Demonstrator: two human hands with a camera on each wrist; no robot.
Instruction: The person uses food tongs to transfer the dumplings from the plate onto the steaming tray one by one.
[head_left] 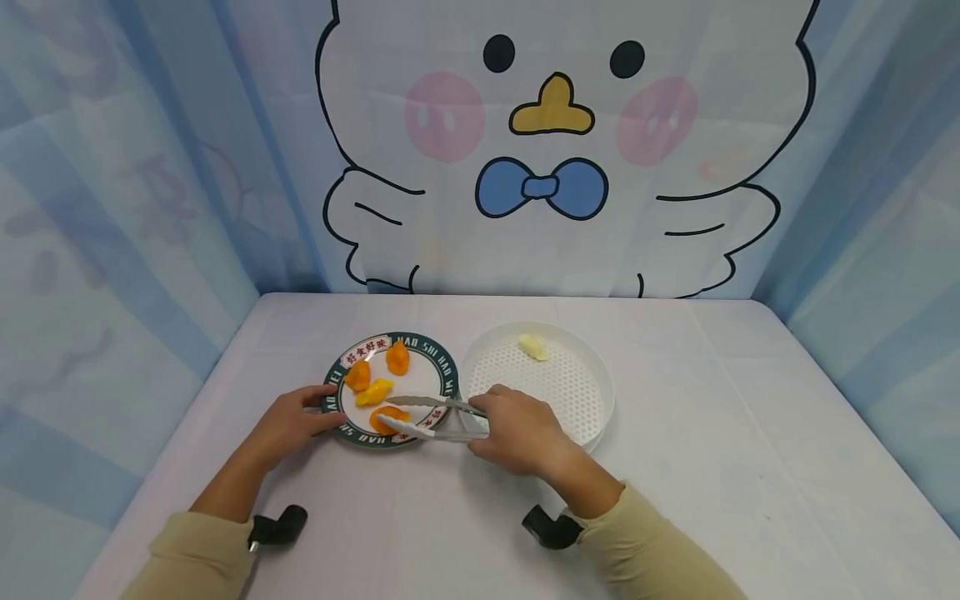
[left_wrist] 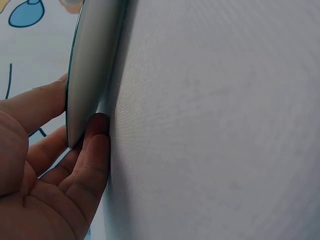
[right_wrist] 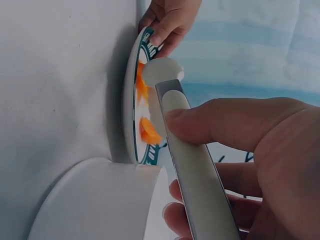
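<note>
Found tongs [head_left: 435,434] gripped in right hand [head_left: 521,429], with tips apart over green-rimmed plate [head_left: 448,367], at nearest orange piece [head_left: 387,414]; cannot tell whether pinching it. Counted on plate: that piece, two more orange pieces [head_left: 397,358] farther back, and one yellow piece [head_left: 373,392] between. Noted left hand [head_left: 292,423] pinching plate's left rim between thumb and fingers. Recorded just beside plate, to its right: round white container [head_left: 573,392] with dotted floor, holding one pale yellow piece [head_left: 533,347] toward far wall. Observed both vessels on white table [head_left: 712,433].
</note>
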